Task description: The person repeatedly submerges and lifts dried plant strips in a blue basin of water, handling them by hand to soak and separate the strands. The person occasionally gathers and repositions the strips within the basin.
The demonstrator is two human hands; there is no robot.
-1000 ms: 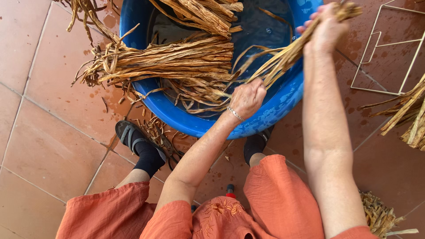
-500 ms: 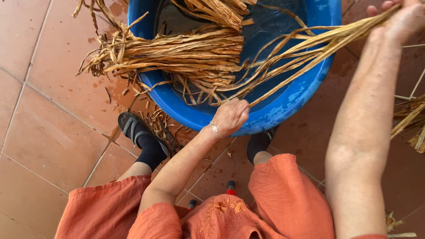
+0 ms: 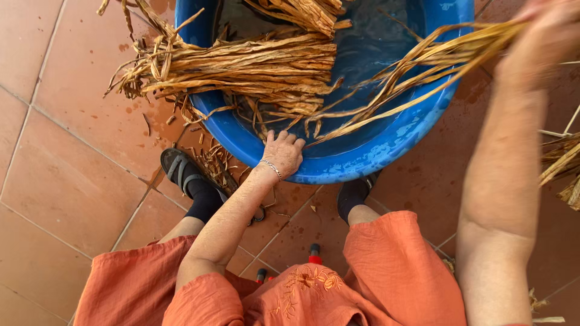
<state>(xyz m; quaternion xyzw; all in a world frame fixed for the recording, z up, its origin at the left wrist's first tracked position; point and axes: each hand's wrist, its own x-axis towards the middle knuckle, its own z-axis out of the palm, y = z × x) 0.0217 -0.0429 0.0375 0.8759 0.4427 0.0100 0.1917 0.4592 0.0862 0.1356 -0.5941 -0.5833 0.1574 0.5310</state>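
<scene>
A round blue plastic tub [image 3: 386,154] stands on the tiled floor in front of my feet. A thick bundle of dried tan leaf strips [image 3: 241,66] lies across its left rim. My left hand [image 3: 283,152], with a thin bracelet at the wrist, rests on the tub's near rim, fingers pointing at the strips. My right hand [image 3: 541,42], blurred at the upper right, grips a bunch of long strips [image 3: 423,72] that trails down-left into the tub.
Loose strips and scraps [image 3: 214,163] litter the terracotta tiles [image 3: 66,181] by the tub's left side. More dried strips [image 3: 565,169] lie at the right edge. My dark sandals [image 3: 181,172] sit just below the tub, orange clothing over my knees.
My right hand has pulled the bunch of strips up and to the right, out over the tub's rim. My left hand has slid down along the near rim.
</scene>
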